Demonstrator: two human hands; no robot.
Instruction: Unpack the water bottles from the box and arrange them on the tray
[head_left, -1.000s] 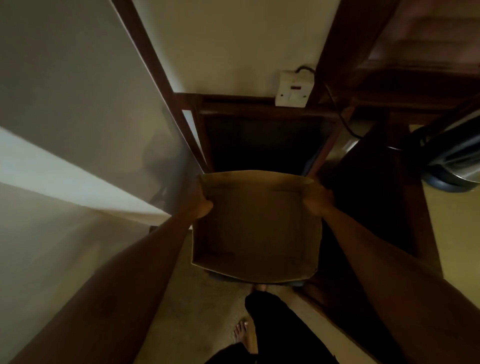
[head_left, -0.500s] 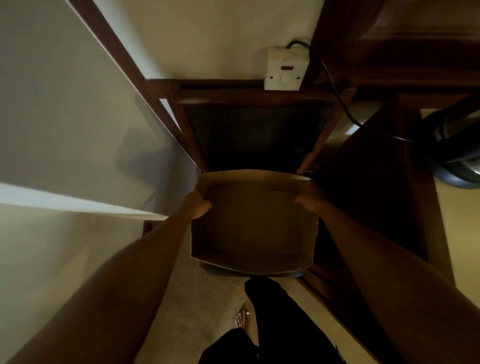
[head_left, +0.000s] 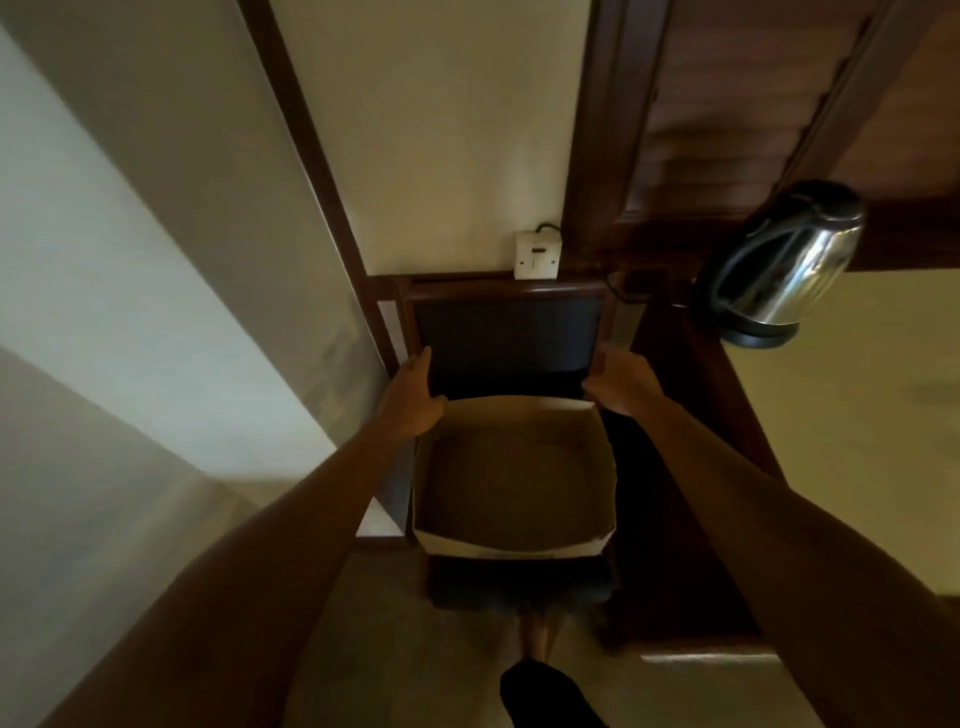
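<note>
Both hands loose: left hand (head_left: 415, 400) and right hand (head_left: 621, 384) just touch the far corners of the box (head_left: 514, 483), frame centre. I see it empty; no bottles or tray visible, so arranging unconfirmed.

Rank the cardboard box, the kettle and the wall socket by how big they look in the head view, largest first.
1. cardboard box
2. kettle
3. wall socket

The socket sits farthest from the camera, so it may look smaller than it is.

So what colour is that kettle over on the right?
Shiny silver metal with a black handle and base; the kettle shows in the head view, the only one.
</note>
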